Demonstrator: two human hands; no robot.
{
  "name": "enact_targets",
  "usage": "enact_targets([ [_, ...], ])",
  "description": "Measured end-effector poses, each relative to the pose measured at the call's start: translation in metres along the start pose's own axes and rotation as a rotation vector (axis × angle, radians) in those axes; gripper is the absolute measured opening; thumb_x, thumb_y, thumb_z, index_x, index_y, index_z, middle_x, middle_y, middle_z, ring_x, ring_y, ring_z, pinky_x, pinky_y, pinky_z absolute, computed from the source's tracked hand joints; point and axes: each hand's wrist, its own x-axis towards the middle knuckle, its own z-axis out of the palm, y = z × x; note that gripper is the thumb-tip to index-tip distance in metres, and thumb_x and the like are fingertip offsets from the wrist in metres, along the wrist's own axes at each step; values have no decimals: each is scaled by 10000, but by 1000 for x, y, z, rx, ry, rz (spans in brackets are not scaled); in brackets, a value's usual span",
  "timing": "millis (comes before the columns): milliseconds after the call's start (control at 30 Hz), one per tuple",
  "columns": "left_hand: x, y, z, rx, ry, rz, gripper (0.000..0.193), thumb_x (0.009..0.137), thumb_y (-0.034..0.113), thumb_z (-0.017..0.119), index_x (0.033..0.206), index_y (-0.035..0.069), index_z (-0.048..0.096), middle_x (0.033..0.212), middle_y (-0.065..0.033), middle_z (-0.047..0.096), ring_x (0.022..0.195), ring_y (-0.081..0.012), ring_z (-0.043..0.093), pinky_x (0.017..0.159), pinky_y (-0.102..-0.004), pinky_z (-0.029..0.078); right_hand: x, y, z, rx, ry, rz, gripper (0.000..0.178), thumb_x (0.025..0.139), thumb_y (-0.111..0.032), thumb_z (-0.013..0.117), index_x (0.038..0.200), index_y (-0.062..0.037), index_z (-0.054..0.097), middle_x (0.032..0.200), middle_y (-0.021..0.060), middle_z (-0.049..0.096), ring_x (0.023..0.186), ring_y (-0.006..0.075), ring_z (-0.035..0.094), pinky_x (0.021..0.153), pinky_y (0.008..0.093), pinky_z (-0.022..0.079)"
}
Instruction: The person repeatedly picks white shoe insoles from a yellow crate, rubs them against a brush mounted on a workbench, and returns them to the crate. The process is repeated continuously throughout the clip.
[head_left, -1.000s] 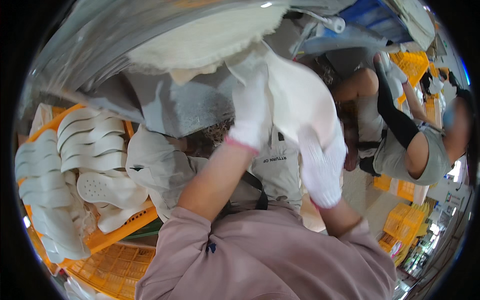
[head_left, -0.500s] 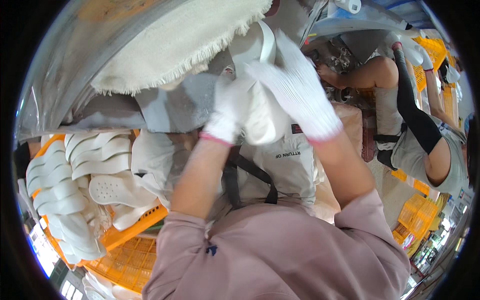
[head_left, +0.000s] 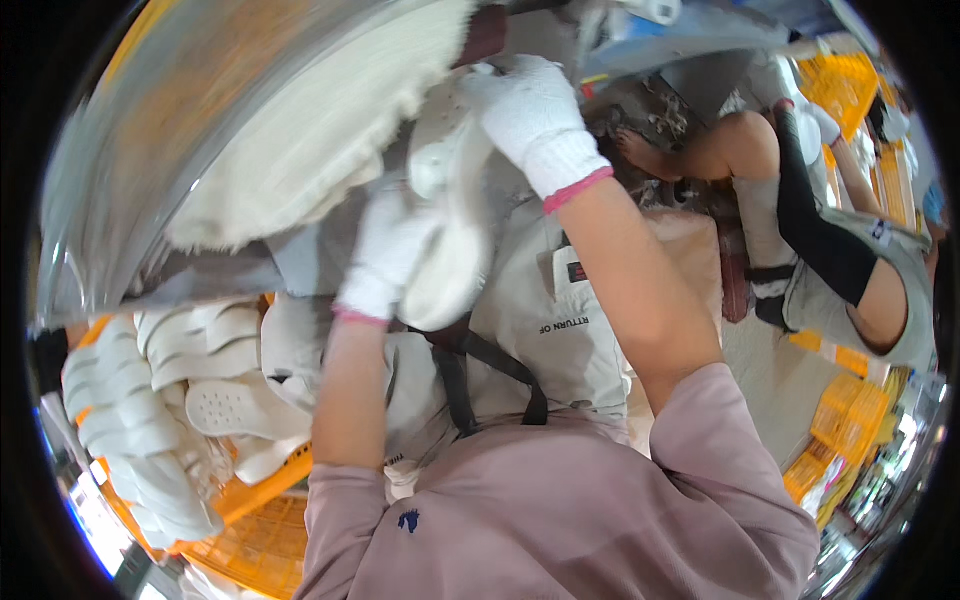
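Note:
A white clog [head_left: 462, 235] is held up in front of me, slanting from near to far and slightly blurred. My left hand [head_left: 393, 243], in a white knitted glove, grips its near left side, with fingers partly hidden behind it. My right hand [head_left: 528, 115], gloved the same with a pink cuff, closes on the clog's far end. Just beyond and to the left is a large pale cloth wheel [head_left: 330, 130] with a frayed edge, close to the clog; I cannot tell whether they touch. A pale apron [head_left: 540, 300] with black straps covers my lap.
White clogs [head_left: 225, 405] and stacked white soles fill an orange crate [head_left: 265, 490] at left. A grey metal housing [head_left: 110, 200] surrounds the wheel. On the right a co-worker's bent leg [head_left: 745, 150] and black sleeve [head_left: 825, 220] are near, with more orange crates [head_left: 845, 420] beyond.
The clog has turned and shifted left. My left hand has moved left and nearer me, my right hand farther away and slightly left. The view has shifted a little.

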Motion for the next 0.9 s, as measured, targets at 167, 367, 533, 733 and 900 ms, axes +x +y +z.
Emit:
enact_targets([
  [167,62,-4,48,-216,178,136,411,1062,270,672,1368,-4,650,1183,-104,740,1150,-188,684,981,-309,550,-71,-33,-54,-231,-58,-504,810,762,-368,833,1460,-41,582,1434,239,637,1320,428,617,1095,484,507],
  [367,26,-22,28,-998,-351,-161,481,1077,362,604,1423,27,598,1342,-144,686,1206,-282,691,1031,-470,588,-98,-9,-61,-648,-218,-730,233,884,-94,620,1075,-161,738,983,66,734,1019,284,708,880,474,543],
  [533,-3,-29,1,-1503,-234,-30,796,989,681,559,1420,12,552,1286,-261,659,1092,-413,697,975,-575,579,-157,-58,-6,-380,-258,-539,477,867,-136,725,1336,-61,677,1166,154,742,966,295,745,757,403,591],
  [733,19,-13,-12,-1232,146,-156,493,1046,502,466,1122,36,606,881,-176,669,733,-320,686,610,-438,577,-137,-68,4,-424,-225,-496,397,911,-166,723,1294,-66,697,949,161,758,770,383,728,722,446,600],
  [900,24,-43,-2,-641,226,254,340,1050,328,548,1222,44,623,1080,-123,693,983,-309,715,866,-424,605,-129,-54,26,-337,-71,-460,397,896,-230,781,1227,-23,710,983,174,766,822,351,753,739,422,604],
])
